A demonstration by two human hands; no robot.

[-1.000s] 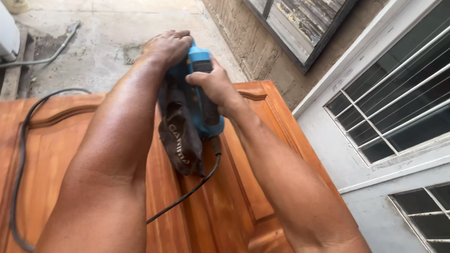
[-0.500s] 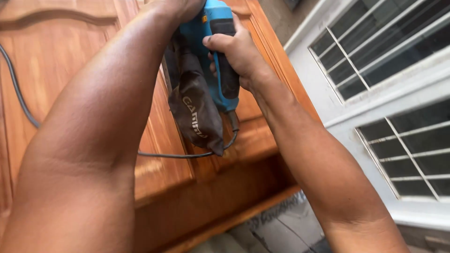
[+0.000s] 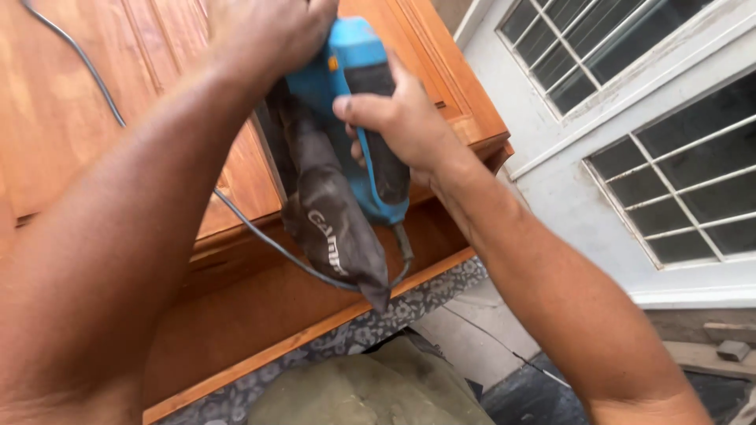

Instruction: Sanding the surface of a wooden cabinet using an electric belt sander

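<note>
A blue and black electric sander [image 3: 358, 94] rests on a flat-lying orange-brown wooden door [image 3: 94, 118]. My left hand [image 3: 264, 27] presses down on the sander's front top. My right hand [image 3: 402, 118] grips its black rear handle. A dusty dark dust bag [image 3: 327, 212] hangs off the sander's back toward me. Its black power cord [image 3: 260, 236] loops from the handle's end across the door to the upper left.
The door's near edge [image 3: 315, 330] lies just in front of my body, with patterned cloth and olive fabric [image 3: 370, 389] below it. A white wall with barred windows [image 3: 654, 157] stands close on the right. Cracked concrete floor [image 3: 480, 338] shows at the lower right.
The sander and both hands have drawn back along the door toward its near edge. The view has tilted down, so the door's edge and the floor are now visible.
</note>
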